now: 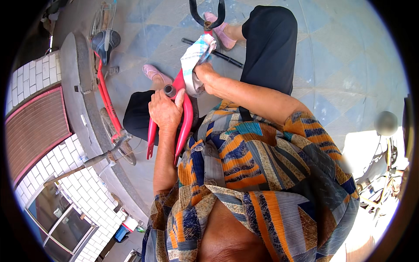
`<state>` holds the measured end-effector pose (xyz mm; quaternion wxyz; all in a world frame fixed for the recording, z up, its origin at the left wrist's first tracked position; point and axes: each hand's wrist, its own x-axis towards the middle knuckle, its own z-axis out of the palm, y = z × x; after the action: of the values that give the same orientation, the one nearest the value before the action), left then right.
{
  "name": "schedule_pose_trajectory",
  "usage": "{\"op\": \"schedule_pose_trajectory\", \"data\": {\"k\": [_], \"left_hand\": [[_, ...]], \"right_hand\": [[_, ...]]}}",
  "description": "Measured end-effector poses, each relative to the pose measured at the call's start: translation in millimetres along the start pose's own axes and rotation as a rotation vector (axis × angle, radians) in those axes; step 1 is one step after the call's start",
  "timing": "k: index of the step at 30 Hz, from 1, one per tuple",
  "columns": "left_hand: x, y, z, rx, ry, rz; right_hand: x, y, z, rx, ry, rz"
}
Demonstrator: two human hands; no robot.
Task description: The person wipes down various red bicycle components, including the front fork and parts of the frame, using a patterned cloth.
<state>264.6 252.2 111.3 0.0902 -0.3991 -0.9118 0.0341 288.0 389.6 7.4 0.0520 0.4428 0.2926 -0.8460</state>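
Note:
A small red bicycle frame (186,116) lies across my lap, its two prongs pointing back toward my body. My left hand (166,109) grips it beside the open end of a short tube (170,90), thumb over the red metal. In my right hand (205,76) is a white and blue cloth (195,59), bunched against the frame's main tube and hiding much of it. Beyond the cloth, a black U-shaped fork (209,19) shows at the far end. The right fingertips are partly hidden by the cloth.
A black bar (226,57) shows beneath the far end, near my foot. At left, a red bicycle (106,95) with a black saddle (105,42) stands along a raised concrete ledge (90,108). Another bicycle (388,163) is in bright light at right. The floor (334,65) is patterned tile.

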Motion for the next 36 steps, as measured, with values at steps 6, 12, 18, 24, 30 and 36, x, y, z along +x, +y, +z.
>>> {"op": "schedule_pose_trajectory", "data": {"k": [6, 12, 18, 24, 30, 36], "left_hand": [[0.7, 6.0, 4.7, -0.007, 0.085, -0.017], [6.7, 16.0, 3.1, -0.091, 0.109, -0.061], [-1.2, 12.8, 3.4, -0.193, 0.073, -0.156], [-1.2, 5.9, 4.5, -0.258, -0.015, -0.157], [-3.5, 1.0, 6.7, -0.263, -0.039, -0.136], [-3.6, 2.4, 12.5, -0.261, 0.044, -0.159]], "right_hand": [[34.8, -38.4, -13.1, 0.047, 0.026, 0.093], [152.3, -43.9, -62.7, -0.444, 0.261, -0.388], [67.0, -100.1, -7.0, -1.610, 0.045, -0.750], [28.6, -98.7, 39.6, -1.694, -0.827, -0.595], [38.4, -105.4, 58.9, -1.772, -1.032, -0.305], [146.4, -129.9, 19.3, -2.521, -0.586, -0.533]]}}
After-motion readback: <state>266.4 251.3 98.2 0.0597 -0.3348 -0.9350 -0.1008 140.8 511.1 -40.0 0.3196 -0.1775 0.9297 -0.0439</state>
